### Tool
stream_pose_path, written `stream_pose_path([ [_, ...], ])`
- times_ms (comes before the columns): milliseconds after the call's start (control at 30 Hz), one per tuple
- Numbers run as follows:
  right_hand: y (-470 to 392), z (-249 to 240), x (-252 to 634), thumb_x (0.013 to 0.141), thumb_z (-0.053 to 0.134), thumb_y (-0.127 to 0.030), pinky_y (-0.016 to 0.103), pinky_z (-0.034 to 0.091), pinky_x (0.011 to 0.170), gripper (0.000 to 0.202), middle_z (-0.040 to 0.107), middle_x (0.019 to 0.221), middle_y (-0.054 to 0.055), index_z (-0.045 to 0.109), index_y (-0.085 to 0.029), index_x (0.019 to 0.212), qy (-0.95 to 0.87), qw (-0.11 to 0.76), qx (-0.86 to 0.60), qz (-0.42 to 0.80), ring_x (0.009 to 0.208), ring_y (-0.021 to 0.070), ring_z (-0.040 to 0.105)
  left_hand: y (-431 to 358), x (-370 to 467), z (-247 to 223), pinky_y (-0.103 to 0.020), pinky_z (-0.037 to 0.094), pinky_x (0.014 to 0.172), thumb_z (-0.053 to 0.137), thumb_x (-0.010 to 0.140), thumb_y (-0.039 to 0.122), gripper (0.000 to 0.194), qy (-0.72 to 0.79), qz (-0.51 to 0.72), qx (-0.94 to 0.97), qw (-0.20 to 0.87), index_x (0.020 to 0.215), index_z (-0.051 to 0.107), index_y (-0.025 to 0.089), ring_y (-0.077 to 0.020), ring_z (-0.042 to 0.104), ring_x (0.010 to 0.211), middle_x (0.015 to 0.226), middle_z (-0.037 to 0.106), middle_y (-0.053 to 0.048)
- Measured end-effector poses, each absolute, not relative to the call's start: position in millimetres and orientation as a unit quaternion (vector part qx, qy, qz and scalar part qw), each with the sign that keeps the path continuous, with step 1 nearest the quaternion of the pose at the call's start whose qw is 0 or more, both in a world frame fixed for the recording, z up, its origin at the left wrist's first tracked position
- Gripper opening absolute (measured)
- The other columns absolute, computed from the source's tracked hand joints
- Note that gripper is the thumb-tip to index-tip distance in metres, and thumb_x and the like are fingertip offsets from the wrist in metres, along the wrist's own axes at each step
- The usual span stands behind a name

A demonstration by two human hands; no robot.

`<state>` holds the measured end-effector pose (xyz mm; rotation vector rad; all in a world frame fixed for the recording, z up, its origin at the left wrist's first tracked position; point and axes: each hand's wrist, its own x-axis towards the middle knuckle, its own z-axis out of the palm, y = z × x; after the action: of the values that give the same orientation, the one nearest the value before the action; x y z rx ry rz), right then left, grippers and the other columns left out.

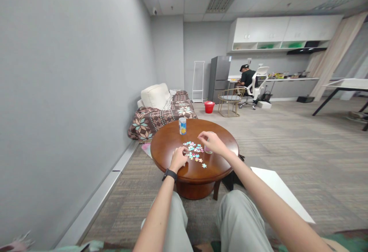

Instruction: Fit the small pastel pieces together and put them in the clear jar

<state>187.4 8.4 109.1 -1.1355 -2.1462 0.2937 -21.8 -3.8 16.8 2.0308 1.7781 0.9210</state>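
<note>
Puzzle pieces in pink, blue and white lie loosely spread on a round brown wooden table. My left hand, with a black watch on its wrist, rests at the left edge of the pieces, fingers curled; what is under its fingertips is hidden. Above a clear container at the right of the pieces is my right hand, its fingers bent and pinched together; anything between them is too small to make out. A blue and yellow can stands upright toward the table's back.
Behind the table, a patterned cover lies over a sofa along the left wall. A red bucket, a gold-framed chair and a seated person are farther back. A white board lies right of my knees.
</note>
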Motion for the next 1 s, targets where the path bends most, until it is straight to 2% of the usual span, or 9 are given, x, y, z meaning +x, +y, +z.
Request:
stream_pose_path([
  [100,-19.7,73.8,188.9,0.081,0.059,-0.017,0.026,0.044,0.066,0.009,0.070,0.077,0.006,0.068,-0.015,0.083,-0.838,0.176,-0.486,0.176,0.070,0.0173,0.063,-5.5,-20.6,17.8,-0.035,0.037,0.092,0.054,0.072,0.011,0.025,0.617,0.289,0.719,0.136,0.092,0.064,0.023,-0.0228,0.056,0.102,0.102,0.069,-0.003],
  [167,-33.1,49.1,195.2,0.077,0.066,-0.020,0.025,0.044,0.066,0.014,0.069,0.078,0.006,0.066,-0.015,0.090,-0.821,0.162,-0.510,0.199,0.070,0.0173,0.062,-6.7,-19.3,18.7,-0.035,0.037,0.090,0.053,0.072,0.012,0.025,0.611,0.281,0.729,0.130,0.093,0.063,0.022,-0.0231,0.056,0.103,0.104,0.068,-0.003],
  [267,-41.0,24.8,200.6,0.075,0.070,-0.021,0.025,0.044,0.066,0.019,0.066,0.078,0.003,0.063,-0.016,0.092,-0.802,0.207,-0.522,0.202,0.070,0.0167,0.061,-7.5,-17.3,20.0,-0.034,0.037,0.089,0.055,0.073,0.016,0.023,0.601,0.271,0.741,0.127,0.093,0.063,0.023,-0.0230,0.056,0.101,0.103,0.068,-0.003],
  [433,-22.4,19.9,185.6,0.075,0.068,-0.016,0.025,0.044,0.066,0.008,0.064,0.072,0.001,0.063,-0.017,0.081,-0.774,0.272,-0.524,0.227,0.068,0.0159,0.061,-3.9,-17.0,18.7,-0.034,0.040,0.086,0.058,0.074,0.020,0.018,0.579,0.284,0.752,0.137,0.091,0.063,0.023,-0.0230,0.059,0.096,0.095,0.069,-0.003],
  [600,-0.2,13.2,165.5,0.071,0.072,-0.016,0.025,0.045,0.067,0.014,0.065,0.076,0.001,0.060,-0.017,0.078,-0.745,0.328,-0.526,0.248,0.072,0.0158,0.062,4.0,-20.4,10.8,-0.030,0.045,0.082,0.056,0.075,0.013,0.018,0.566,0.340,0.731,0.175,0.089,0.063,0.020,-0.0178,0.061,0.085,0.087,0.069,-0.003],
  [767,3.0,-3.6,165.0,0.074,0.062,-0.011,0.026,0.048,0.071,0.009,0.064,0.075,-0.002,0.059,-0.019,0.077,-0.715,0.428,-0.490,0.256,0.072,0.0144,0.061,6.4,-21.3,8.0,-0.028,0.048,0.080,0.059,0.073,0.012,0.017,0.554,0.368,0.719,0.202,0.088,0.061,0.019,-0.0157,0.061,0.080,0.085,0.068,-0.003],
  [867,3.6,-7.7,168.6,0.074,0.057,-0.006,0.026,0.049,0.073,0.013,0.063,0.077,0.000,0.062,-0.017,0.078,-0.696,0.450,-0.495,0.261,0.068,0.0131,0.060,5.5,-20.8,8.5,-0.028,0.048,0.079,0.059,0.073,0.014,0.014,0.537,0.388,0.718,0.212,0.086,0.060,0.018,-0.0154,0.060,0.079,0.084,0.066,-0.003],
  [1000,3.3,-7.2,169.5,0.073,0.057,-0.004,0.027,0.050,0.076,0.015,0.064,0.084,0.003,0.066,-0.016,0.076,-0.707,0.455,-0.489,0.233,0.073,0.0139,0.061,4.3,-20.3,8.6,-0.027,0.048,0.073,0.059,0.074,0.021,0.012,0.538,0.405,0.701,0.237,0.086,0.061,0.017,-0.0149,0.059,0.072,0.076,0.064,-0.002],
])
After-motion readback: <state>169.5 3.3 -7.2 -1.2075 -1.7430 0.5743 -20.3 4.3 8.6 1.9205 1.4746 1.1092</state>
